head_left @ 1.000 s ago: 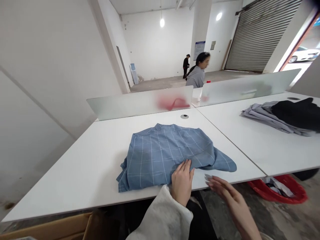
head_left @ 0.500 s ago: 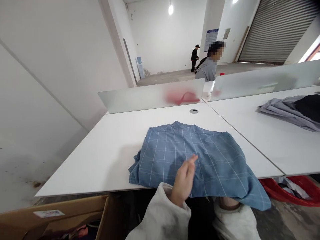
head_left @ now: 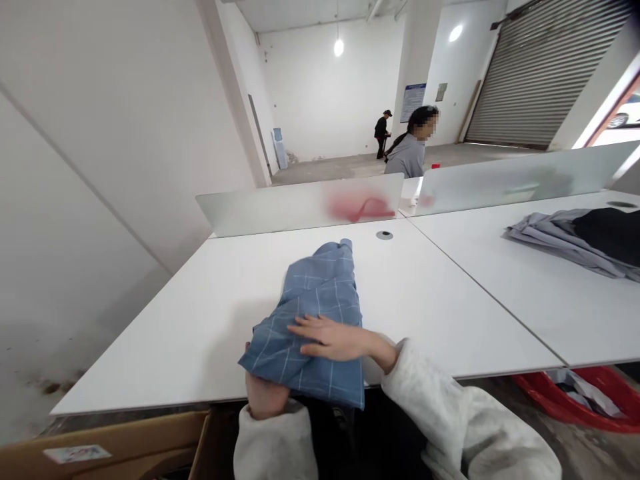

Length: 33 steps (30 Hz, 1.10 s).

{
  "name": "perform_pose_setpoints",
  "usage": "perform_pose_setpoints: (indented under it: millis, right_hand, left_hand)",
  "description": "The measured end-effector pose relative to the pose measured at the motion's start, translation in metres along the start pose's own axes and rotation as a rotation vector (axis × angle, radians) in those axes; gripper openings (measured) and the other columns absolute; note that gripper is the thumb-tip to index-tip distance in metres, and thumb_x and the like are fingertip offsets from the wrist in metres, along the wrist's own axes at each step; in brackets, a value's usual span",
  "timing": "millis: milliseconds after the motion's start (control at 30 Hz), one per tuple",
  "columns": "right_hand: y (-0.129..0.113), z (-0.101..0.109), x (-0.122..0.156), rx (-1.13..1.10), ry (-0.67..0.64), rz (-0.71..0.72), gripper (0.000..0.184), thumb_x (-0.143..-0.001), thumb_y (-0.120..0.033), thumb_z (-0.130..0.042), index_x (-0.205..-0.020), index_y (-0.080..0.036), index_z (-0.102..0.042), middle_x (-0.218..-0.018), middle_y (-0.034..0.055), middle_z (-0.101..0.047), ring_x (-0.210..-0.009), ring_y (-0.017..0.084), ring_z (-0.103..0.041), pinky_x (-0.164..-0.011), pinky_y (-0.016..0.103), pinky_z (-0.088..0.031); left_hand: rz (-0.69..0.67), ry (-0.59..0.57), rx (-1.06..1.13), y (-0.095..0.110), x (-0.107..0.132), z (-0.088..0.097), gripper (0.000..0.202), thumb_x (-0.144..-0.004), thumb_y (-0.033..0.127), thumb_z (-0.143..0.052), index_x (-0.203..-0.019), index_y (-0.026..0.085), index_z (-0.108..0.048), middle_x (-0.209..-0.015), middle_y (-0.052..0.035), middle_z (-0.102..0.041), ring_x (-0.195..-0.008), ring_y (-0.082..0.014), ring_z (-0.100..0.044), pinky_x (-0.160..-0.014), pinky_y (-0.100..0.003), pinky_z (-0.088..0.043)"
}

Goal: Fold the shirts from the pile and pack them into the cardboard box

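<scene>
A blue shirt [head_left: 320,287] with thin white checks lies folded into a narrow shape on the white table [head_left: 440,293], its lower edge reaching the table's front edge. My right hand [head_left: 333,339] rests flat on top of it, fingers spread and pointing left. Under the shirt's lower left corner is my left hand [head_left: 267,395]; cloth covers most of its fingers, with only a bit of fingertip showing at the left side.
Frosted dividers [head_left: 300,207] run along the table's back. Folded grey and black clothes [head_left: 545,233] lie to the right. Below are a cardboard box [head_left: 125,437] at left and a red bag [head_left: 545,397] at right. Two people are beyond the dividers.
The shirt's right half has been folded over to the left, making it narrower. My right hand came from under the right side onto the top; my left hand went from the top to beneath the left corner.
</scene>
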State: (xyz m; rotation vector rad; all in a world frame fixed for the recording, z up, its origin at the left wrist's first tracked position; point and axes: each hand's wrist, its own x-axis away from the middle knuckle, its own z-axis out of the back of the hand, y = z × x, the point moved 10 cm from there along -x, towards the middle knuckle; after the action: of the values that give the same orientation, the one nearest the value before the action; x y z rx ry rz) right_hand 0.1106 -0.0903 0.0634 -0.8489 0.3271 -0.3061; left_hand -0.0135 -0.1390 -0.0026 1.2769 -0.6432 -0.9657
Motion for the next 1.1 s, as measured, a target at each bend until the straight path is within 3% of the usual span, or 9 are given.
perform_pose_setpoints:
  millis: [100,167,233,333,467,700,833,933,1100]
  right_hand:
    - [0.006,-0.039,-0.003,0.21,-0.224,0.029,0.061,-0.092,-0.05,-0.041,-0.144,-0.019,-0.033,-0.153,0.0142,-0.019,-0.141,0.033,-0.012,-0.112,0.056,-0.012]
    - [0.007,-0.047,-0.001,0.264,-0.232,0.053,0.062,-0.094,-0.05,-0.035,-0.146,-0.018,-0.029,-0.153,0.0152,-0.014,-0.141,0.031,-0.01,-0.112,0.055,-0.012]
    - [0.006,-0.045,0.003,0.294,-0.197,0.066,0.06,-0.095,-0.05,-0.031,-0.145,-0.018,-0.03,-0.153,0.0143,-0.019,-0.141,0.029,-0.013,-0.113,0.052,-0.015]
    - [0.003,-0.03,0.012,0.362,-0.059,0.076,0.054,-0.097,-0.048,-0.028,-0.142,-0.019,-0.038,-0.148,0.0104,-0.033,-0.14,0.025,-0.022,-0.114,0.047,-0.016]
    - [0.004,-0.015,0.023,0.41,0.062,0.07,0.049,-0.097,-0.046,-0.028,-0.138,-0.022,-0.044,-0.143,0.007,-0.043,-0.135,0.02,-0.033,-0.114,0.045,-0.02]
    - [-0.017,0.002,0.051,0.531,0.343,0.22,0.033,-0.096,-0.033,-0.039,-0.119,-0.02,-0.059,-0.127,0.0087,-0.058,-0.124,0.022,-0.045,-0.108,0.048,-0.03]
    - [-0.016,0.016,0.075,0.477,0.524,0.188,0.025,-0.094,-0.028,-0.043,-0.106,-0.019,-0.064,-0.105,0.0099,-0.064,-0.101,0.02,-0.055,-0.089,0.039,-0.045]
    - [0.006,0.0,0.074,0.465,0.41,0.086,0.031,-0.094,-0.035,-0.044,-0.116,-0.02,-0.06,-0.113,0.0096,-0.062,-0.109,0.021,-0.052,-0.093,0.041,-0.043]
    - [0.024,-0.016,0.071,0.433,0.187,0.039,0.043,-0.096,-0.038,-0.038,-0.133,-0.019,-0.049,-0.139,0.0101,-0.047,-0.131,0.023,-0.038,-0.109,0.046,-0.029]
  left_hand:
    - [0.281,-0.007,0.58,-0.038,0.006,0.012,0.062,-0.08,0.073,-0.027,-0.099,0.03,-0.068,-0.102,-0.0012,-0.072,-0.109,-0.0246,-0.061,-0.094,-0.046,-0.047]
    - [0.475,0.05,0.911,-0.052,0.017,0.006,0.053,-0.075,0.071,-0.041,-0.093,0.03,-0.069,-0.101,-0.0001,-0.072,-0.113,-0.0261,-0.059,-0.101,-0.046,-0.041]
    - [0.536,0.151,0.972,-0.051,0.025,0.007,0.056,-0.074,0.072,-0.043,-0.099,0.029,-0.069,-0.104,-0.0031,-0.071,-0.116,-0.0282,-0.056,-0.103,-0.046,-0.04]
    - [0.409,0.297,0.833,-0.032,0.029,0.026,0.067,-0.071,0.074,-0.047,-0.119,0.029,-0.059,-0.12,-0.0069,-0.064,-0.122,-0.0306,-0.05,-0.102,-0.048,-0.04]
    - [0.2,0.335,0.374,-0.006,0.024,0.05,0.063,-0.064,0.044,-0.075,-0.122,0.031,-0.055,-0.132,-0.0031,-0.054,-0.128,-0.0265,-0.044,-0.111,-0.042,-0.03]
    - [0.252,0.565,0.454,-0.038,0.027,0.08,0.045,-0.078,0.029,-0.06,-0.122,0.024,-0.052,-0.132,-0.0101,-0.054,-0.123,-0.0273,-0.049,-0.107,-0.048,-0.034]
    - [-0.125,0.683,0.018,0.02,0.039,0.103,0.043,-0.079,0.035,-0.061,-0.119,0.021,-0.053,-0.143,-0.0095,-0.043,-0.133,-0.0247,-0.036,-0.113,-0.045,-0.026]
    - [-0.385,0.534,-0.313,0.073,0.051,0.069,0.027,-0.086,0.035,-0.052,-0.109,0.022,-0.059,-0.123,-0.0072,-0.06,-0.12,-0.0227,-0.052,-0.107,-0.044,-0.035]
    - [-0.792,0.116,-0.612,0.112,0.091,-0.042,0.017,-0.09,0.022,-0.048,-0.099,0.023,-0.062,-0.093,-0.0011,-0.07,-0.091,-0.0166,-0.065,-0.094,-0.036,-0.047]
